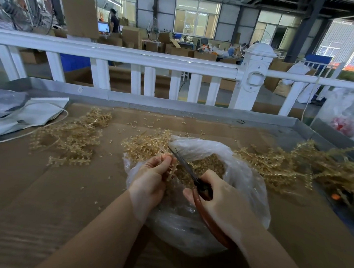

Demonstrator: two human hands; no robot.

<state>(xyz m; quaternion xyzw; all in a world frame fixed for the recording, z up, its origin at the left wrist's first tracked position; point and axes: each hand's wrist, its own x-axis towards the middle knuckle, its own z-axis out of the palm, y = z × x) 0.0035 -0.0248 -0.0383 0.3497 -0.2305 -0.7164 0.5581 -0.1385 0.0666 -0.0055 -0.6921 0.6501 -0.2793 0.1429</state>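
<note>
- Forearms reach in from the near edge of the cardboard-covered table point(48, 189), and both hands meet close together over the open mouth of a clear plastic bag point(243, 177).
- On the nearer side, the right hand point(220, 198) is wrapped round the red-brown handles of the scissors point(198, 185). Their long axis runs away and to the left, and the blade tips stand slightly parted just past the other hand's fingertips.
- A little farther out, the left hand point(150, 177) pinches an amber plastic strip point(171, 171) between thumb and fingertips. The strip hangs down toward the bag, right beside the blades on their left. Whether it touches them cannot be told.
- The coming cut likely depends on that gap: the strip lies left of the blades and crosses their line, so the left hand would feed it rightward between them.
- Directly below, loose cut pieces point(207, 161) fill the bag, ready to catch whatever drops.
- Beyond the fingertips lies a heap of uncut strips point(145, 144), with a larger heap to the right point(282, 164) and another well off to the left point(70, 137).
- At the table's far edge stands a white fence point(155, 60), with workshop cartons point(131, 36) behind it.
</note>
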